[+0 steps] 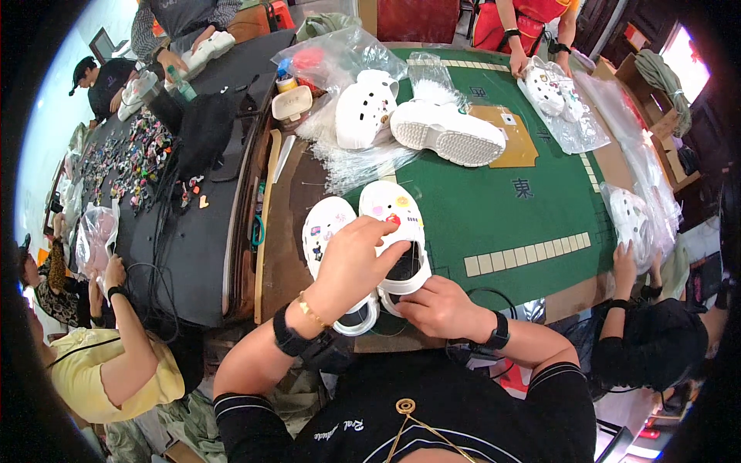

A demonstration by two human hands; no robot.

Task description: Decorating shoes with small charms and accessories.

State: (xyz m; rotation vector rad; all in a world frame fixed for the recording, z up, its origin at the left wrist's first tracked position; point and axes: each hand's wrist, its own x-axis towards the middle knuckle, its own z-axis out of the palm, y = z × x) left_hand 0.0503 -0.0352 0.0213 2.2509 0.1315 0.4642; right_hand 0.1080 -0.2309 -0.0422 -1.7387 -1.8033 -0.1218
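Observation:
Two white clogs with holes and small colored charms stand side by side, toes pointing away from me, at the near edge of the green tabletop. My left hand (343, 266) lies over the left clog (318, 224) and reaches onto the right clog (392, 202). Its thumb and fingers grip the right clog's upper beside a red charm (393, 220). Lower down, my right hand (441, 310) is closed around that clog's heel and strap. Farther off are another white clog (367, 108) with charms and one lying with its ridged sole (463, 143) showing.
A bundle of thin clear plastic strands (343, 166) lies beyond the clogs, near a lidded tub (292, 104). At left, a dark table (208, 262) carries many loose colorful charms (143, 154). Co-workers around handle bagged clogs (557, 96). A cable runs near my right hand.

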